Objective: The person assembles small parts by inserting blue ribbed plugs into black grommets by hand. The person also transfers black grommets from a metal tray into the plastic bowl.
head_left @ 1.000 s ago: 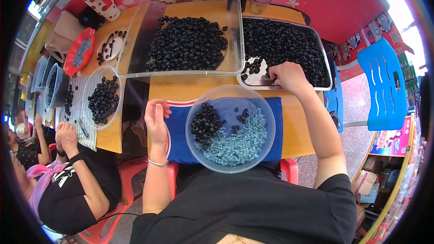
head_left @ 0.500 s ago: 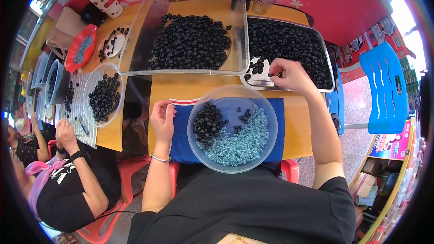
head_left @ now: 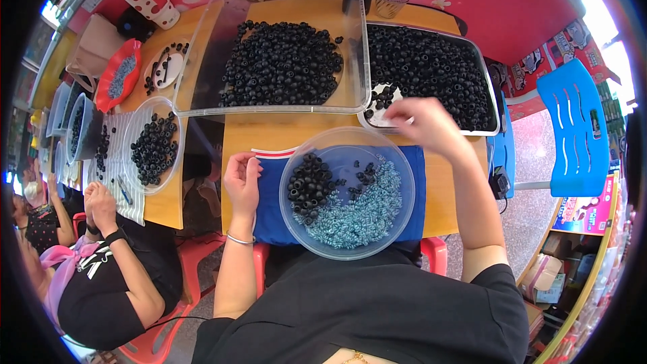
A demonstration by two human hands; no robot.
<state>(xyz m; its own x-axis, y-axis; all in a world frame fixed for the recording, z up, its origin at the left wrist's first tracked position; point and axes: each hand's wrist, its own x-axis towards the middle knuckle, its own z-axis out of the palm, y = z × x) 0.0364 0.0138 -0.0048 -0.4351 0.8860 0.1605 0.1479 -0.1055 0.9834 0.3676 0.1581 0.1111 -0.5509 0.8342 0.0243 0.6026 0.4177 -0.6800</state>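
A clear round plastic bowl (head_left: 288, 219) is in front of me on a blue cloth (head_left: 268, 189). Inside lie black ring-shaped pieces (head_left: 311, 185) on the left and small pale blue-green ridged pieces (head_left: 357, 224), with a few tiny black parts among them. My left hand (head_left: 242, 178) is beside the bowl's left rim, its fingers curled together; what they hold, if anything, is hidden. Over the near edge of a metal tray (head_left: 377, 121) of black beads, my right hand (head_left: 429, 123) is blurred by motion, so its fingertips cannot be made out.
A large clear bin (head_left: 202, 98) of black beads stands behind the bowl. At left are another clear bowl (head_left: 138, 185), a red dish (head_left: 104, 101) and a seated person (head_left: 111, 249) with hands together. A blue chair (head_left: 569, 131) stands at right.
My right hand has drawn back from the bare patch of the metal tray toward me; a black bead showed at its fingertips before. The left hand stays almost in place.
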